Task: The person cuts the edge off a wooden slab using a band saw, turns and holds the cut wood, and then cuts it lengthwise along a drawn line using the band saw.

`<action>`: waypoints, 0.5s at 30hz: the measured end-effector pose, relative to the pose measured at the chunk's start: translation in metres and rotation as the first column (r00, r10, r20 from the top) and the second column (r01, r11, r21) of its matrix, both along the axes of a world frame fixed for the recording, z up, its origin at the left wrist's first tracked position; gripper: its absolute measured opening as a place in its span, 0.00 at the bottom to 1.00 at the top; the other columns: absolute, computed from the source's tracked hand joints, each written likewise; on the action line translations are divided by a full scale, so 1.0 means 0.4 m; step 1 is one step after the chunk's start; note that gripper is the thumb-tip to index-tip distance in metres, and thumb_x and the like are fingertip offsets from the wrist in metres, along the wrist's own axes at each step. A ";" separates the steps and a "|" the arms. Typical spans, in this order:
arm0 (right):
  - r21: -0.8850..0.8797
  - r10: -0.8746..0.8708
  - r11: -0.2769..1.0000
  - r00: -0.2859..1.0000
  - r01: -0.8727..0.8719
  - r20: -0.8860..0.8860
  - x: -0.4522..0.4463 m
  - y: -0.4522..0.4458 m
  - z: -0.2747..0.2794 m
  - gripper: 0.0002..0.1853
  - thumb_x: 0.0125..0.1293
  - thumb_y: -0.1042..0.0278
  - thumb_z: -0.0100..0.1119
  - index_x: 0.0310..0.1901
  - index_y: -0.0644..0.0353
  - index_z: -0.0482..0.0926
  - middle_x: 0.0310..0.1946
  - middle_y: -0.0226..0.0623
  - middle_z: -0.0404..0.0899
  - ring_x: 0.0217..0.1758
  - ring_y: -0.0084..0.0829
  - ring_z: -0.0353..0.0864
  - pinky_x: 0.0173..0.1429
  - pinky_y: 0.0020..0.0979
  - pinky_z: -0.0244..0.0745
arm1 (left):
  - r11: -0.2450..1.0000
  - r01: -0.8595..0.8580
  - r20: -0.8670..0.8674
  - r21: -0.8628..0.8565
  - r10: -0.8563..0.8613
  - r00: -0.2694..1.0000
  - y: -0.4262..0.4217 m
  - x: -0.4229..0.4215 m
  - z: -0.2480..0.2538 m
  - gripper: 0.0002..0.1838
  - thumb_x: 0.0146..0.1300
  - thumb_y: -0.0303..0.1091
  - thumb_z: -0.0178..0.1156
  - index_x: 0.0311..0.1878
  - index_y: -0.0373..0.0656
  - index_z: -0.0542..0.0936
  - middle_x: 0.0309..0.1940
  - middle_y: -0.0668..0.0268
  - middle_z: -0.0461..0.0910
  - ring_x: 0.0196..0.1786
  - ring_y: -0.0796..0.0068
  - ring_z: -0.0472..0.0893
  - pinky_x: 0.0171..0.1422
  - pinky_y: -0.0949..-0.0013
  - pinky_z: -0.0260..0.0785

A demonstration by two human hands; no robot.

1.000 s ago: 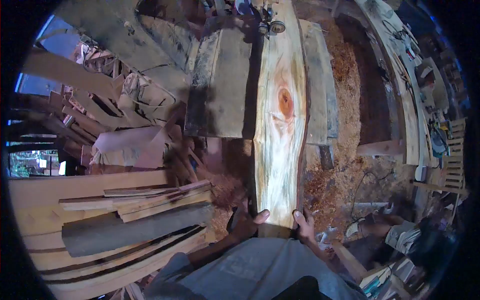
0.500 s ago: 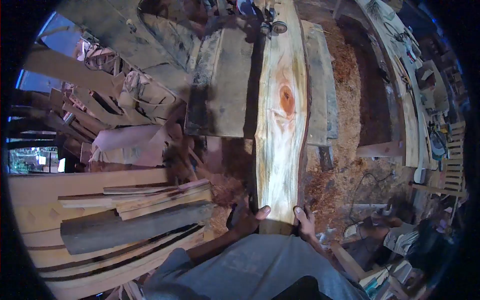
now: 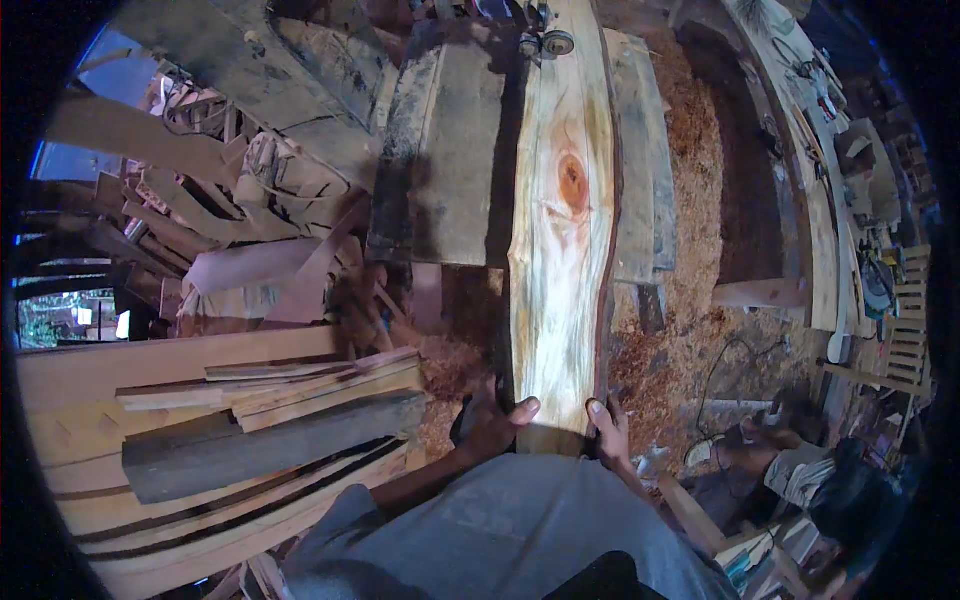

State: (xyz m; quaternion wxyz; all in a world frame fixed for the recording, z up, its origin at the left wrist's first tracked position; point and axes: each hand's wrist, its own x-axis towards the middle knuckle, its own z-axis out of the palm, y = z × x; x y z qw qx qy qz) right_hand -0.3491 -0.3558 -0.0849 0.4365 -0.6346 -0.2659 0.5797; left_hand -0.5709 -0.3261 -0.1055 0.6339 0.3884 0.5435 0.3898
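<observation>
A long pale wooden plank (image 3: 560, 310) with a reddish knot and dark bark edges runs straight ahead of me. Its near end is close to my grey shirt. At that end's left edge, my left hand (image 3: 492, 425) is closed on the plank, thumb on the top face. My right hand (image 3: 608, 432) grips the opposite edge the same way. The fingers of both hands are partly hidden beneath or beside the wood. Farther up, the plank lies across a worn flat work surface (image 3: 460, 180), passing beside a pair of small round metal wheels (image 3: 556, 43).
Several cut boards (image 3: 270, 450) lie stacked at the left, with scrap wood (image 3: 210, 200) piled behind. Sawdust (image 3: 695, 190) covers the ground. A long bench (image 3: 822, 200) with tools runs along the right. Another person (image 3: 800, 465) is low at the lower right, near a cable.
The plank and both my hands have moved slightly forward, with the knot now closer to the wheels. The view has shifted a little too. Both hands keep their hold.
</observation>
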 end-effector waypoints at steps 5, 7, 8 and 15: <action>-0.022 0.074 0.997 0.997 -0.073 0.032 0.004 0.006 0.016 0.35 0.70 0.48 0.61 0.68 0.71 0.71 0.57 0.42 0.79 0.59 0.33 0.77 0.65 0.34 0.70 | 0.999 -0.024 0.047 0.043 0.022 0.999 0.008 0.006 0.014 0.55 0.56 0.59 0.72 0.74 0.28 0.59 0.66 0.43 0.71 0.69 0.51 0.72 0.72 0.53 0.65; -0.006 0.046 0.999 0.999 -0.045 0.029 0.005 0.002 -0.018 0.35 0.70 0.48 0.61 0.68 0.70 0.71 0.57 0.42 0.79 0.59 0.34 0.77 0.65 0.35 0.70 | 1.000 -0.012 0.049 0.029 0.011 0.999 0.007 0.004 -0.003 0.56 0.56 0.60 0.73 0.75 0.28 0.58 0.66 0.44 0.71 0.69 0.52 0.72 0.72 0.53 0.65; 0.002 0.015 1.000 1.000 -0.015 0.021 0.007 -0.003 -0.031 0.35 0.70 0.47 0.62 0.67 0.70 0.71 0.57 0.42 0.80 0.58 0.34 0.77 0.65 0.35 0.71 | 1.000 0.003 0.048 0.007 -0.003 0.999 0.002 0.003 -0.015 0.57 0.56 0.60 0.73 0.75 0.29 0.57 0.66 0.44 0.70 0.69 0.52 0.72 0.72 0.53 0.65; 0.017 -0.040 0.999 0.997 0.041 -0.062 0.005 -0.005 -0.035 0.34 0.68 0.47 0.67 0.63 0.69 0.75 0.50 0.38 0.82 0.50 0.32 0.78 0.57 0.33 0.72 | 1.000 -0.003 0.008 -0.012 0.003 1.000 0.000 0.008 -0.040 0.55 0.57 0.58 0.74 0.74 0.30 0.58 0.66 0.48 0.70 0.68 0.57 0.71 0.73 0.55 0.64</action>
